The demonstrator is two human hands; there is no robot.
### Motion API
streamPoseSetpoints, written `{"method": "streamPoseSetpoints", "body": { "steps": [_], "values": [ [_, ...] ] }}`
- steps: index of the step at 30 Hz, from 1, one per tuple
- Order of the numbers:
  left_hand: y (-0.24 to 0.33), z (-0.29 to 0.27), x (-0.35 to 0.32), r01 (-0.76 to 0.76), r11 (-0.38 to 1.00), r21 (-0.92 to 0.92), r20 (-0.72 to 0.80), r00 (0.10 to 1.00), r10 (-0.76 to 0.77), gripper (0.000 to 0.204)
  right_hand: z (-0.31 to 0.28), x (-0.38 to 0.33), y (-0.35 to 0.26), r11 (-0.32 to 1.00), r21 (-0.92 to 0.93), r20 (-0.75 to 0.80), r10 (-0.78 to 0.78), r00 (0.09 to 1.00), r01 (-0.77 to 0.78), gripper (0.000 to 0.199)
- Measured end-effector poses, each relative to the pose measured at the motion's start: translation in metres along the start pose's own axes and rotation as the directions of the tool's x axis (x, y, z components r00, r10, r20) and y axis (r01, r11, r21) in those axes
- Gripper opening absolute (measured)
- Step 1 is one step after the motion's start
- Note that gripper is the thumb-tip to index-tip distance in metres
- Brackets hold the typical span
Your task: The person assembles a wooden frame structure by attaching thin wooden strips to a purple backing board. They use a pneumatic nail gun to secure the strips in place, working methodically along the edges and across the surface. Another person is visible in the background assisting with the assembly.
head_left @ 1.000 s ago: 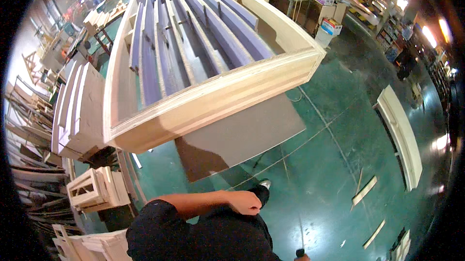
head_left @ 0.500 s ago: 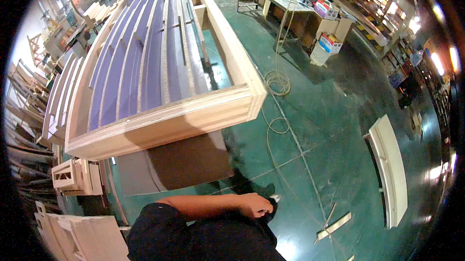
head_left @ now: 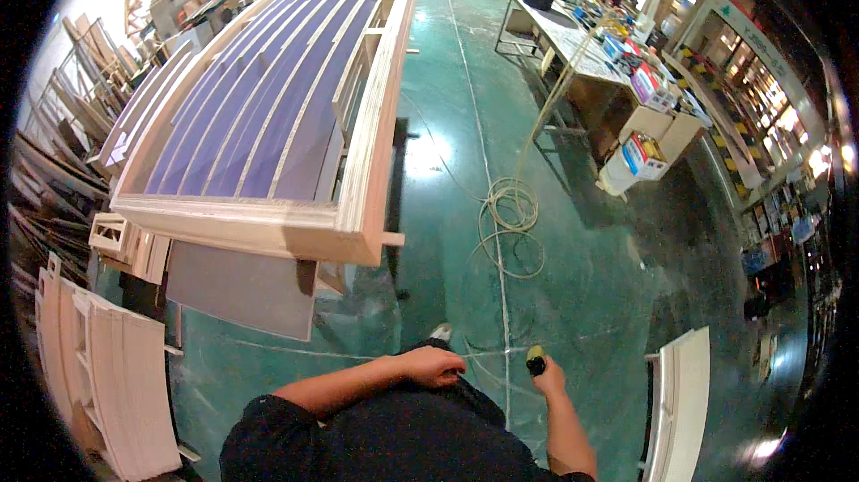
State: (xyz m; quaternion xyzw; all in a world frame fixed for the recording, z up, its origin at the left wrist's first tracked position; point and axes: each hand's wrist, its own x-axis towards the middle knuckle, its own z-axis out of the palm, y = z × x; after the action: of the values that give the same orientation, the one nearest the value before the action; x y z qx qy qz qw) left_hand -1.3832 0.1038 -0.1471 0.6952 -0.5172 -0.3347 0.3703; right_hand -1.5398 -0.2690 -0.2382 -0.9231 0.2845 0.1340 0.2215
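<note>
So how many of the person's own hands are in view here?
2. The left hand rests against the dark clothing at the body; the right hand is lower right, gripping a small yellow-and-black tool above the green floor.

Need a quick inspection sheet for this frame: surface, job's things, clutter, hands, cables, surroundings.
Surface: green shop floor, glossy, with light glare.
Job's things: small yellow-and-black tool in the right hand; long wooden slatted frame raised ahead.
Clutter: wooden panels stacked at left, white panel on the floor at right.
Hands: right grip closed on the tool; left hand held across the body, holding nothing visible.
Cables: hose coil on the floor, a line running toward the person.
Surroundings: workbench with boxes; people at the far end.
</note>
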Motion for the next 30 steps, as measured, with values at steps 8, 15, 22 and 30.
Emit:
{"method": "streamPoseSetpoints", "body": {
  "steps": [8, 15, 22, 30],
  "values": [
    [-0.042, -0.091, 0.115, 0.125, 0.978, -0.167, -0.237, 0.958, -0.163, 0.028, -0.103, 0.17, 0.015, 0.928, -0.36, 0.421, 0.064, 0.905, 0.101, 0.05],
    [-0.083, -0.184, 0.19, 0.237, 0.921, -0.309, -0.396, 0.848, -0.351, 0.031, -0.121, 0.28, 0.053, 0.915, -0.376, 0.625, 0.131, 0.77, 0.149, 0.051],
    [-0.14, -0.29, 0.244, 0.378, 0.669, -0.64, -0.337, 0.644, -0.686, 0.032, -0.077, 0.559, 0.089, 0.913, -0.406, 0.661, 0.323, 0.677, -0.04, 0.039],
    [-0.257, -0.44, 0.343, 0.387, 0.694, -0.608, -0.433, 0.571, -0.697, 0.027, -0.164, 0.85, -0.348, 0.885, -0.052, 0.311, -0.427, 0.849, 0.464, 0.029]
  ]
}}
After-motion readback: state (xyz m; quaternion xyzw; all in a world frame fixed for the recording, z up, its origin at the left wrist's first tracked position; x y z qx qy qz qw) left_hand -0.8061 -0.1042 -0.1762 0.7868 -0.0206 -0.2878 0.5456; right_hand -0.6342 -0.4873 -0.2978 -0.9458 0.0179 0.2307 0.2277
